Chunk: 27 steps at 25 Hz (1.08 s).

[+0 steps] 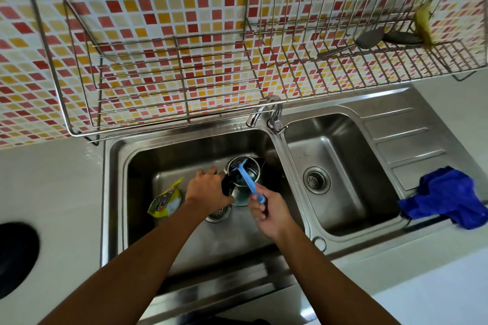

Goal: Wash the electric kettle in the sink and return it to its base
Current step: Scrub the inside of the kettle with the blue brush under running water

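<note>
Left hand [208,190] wrapped around the black handle of the round stainless-steel electric kettle [244,175], fingers curled shut on it. Right hand [269,212] pinches the light-blue plastic brush [249,183] by the lower end of its handle; brush shaft angles up-left, head down inside the kettle's open mouth. Kettle sits upright-ish in the left basin of the stainless double sink [118,166], spout toward the divider, body just above the basin's drain strainer [217,214]. Yellow soap pouch [166,202] lies on the basin floor left of the left wrist, near but apart from the kettle. Chrome tap [264,111] at the back rim, spout over the left basin. Right basin holds only its own drain. Crumpled blue cloth [446,196] on the drainboard, far right. Wire dish rack [184,82] on the mosaic-tile wall above. Black round object [14,258] at the counter's left edge, partly cut off; can't tell what it is.
</note>
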Each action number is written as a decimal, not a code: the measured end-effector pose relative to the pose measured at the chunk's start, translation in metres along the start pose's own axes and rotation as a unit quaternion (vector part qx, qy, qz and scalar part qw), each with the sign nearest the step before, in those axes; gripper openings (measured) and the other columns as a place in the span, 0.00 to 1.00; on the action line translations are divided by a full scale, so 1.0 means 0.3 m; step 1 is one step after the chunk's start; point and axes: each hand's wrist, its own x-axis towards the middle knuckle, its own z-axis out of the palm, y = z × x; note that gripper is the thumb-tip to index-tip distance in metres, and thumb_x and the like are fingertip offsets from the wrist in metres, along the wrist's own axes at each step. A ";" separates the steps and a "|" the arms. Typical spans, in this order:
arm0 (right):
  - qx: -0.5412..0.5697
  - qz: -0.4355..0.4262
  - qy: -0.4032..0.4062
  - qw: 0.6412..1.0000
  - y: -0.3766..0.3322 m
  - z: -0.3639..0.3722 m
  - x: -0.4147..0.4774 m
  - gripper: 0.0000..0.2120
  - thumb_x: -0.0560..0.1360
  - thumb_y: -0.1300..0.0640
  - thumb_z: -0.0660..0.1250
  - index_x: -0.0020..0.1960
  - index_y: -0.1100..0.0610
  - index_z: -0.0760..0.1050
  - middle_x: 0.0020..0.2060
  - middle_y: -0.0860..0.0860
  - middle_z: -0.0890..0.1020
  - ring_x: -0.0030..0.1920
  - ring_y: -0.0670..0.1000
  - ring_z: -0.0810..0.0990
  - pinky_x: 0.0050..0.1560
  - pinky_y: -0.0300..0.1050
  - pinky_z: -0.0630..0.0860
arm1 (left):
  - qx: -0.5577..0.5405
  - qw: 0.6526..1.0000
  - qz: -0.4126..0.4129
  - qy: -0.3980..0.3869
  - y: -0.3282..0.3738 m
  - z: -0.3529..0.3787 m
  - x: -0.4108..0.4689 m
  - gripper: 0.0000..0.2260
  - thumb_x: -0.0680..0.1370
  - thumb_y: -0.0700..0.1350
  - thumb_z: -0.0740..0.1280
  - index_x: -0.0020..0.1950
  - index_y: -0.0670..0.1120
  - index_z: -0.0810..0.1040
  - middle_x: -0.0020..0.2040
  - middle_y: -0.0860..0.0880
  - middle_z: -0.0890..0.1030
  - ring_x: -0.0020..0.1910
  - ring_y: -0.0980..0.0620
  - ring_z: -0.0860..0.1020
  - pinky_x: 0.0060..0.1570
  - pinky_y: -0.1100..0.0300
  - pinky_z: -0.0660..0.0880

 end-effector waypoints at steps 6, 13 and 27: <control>-0.769 -0.149 0.063 0.619 -0.173 0.088 0.057 0.18 0.78 0.62 0.60 0.67 0.58 0.74 0.47 0.54 0.81 0.43 0.50 0.80 0.43 0.39 0.78 | 0.009 1.000 -0.006 -0.012 0.013 -0.013 -0.009 0.35 0.70 0.70 0.66 0.71 0.51 0.70 0.65 0.47 0.73 0.62 0.40 0.73 0.55 0.49 0.77; -0.957 -0.157 0.080 0.232 -0.193 0.198 0.162 0.14 0.76 0.57 0.64 0.60 0.58 0.76 0.55 0.57 0.82 0.54 0.58 0.81 0.52 0.52 0.78 | 0.002 1.000 -0.005 -0.011 0.014 0.008 0.002 0.35 0.70 0.69 0.65 0.69 0.49 0.72 0.63 0.45 0.73 0.61 0.38 0.73 0.57 0.47 0.76; -0.966 -0.074 0.036 0.243 -0.200 0.278 0.169 0.15 0.77 0.51 0.63 0.56 0.61 0.77 0.51 0.57 0.81 0.50 0.57 0.81 0.49 0.48 0.76 | -0.004 1.000 -0.005 -0.009 0.004 0.025 0.012 0.34 0.68 0.70 0.62 0.67 0.51 0.73 0.60 0.46 0.76 0.58 0.41 0.76 0.56 0.47 0.77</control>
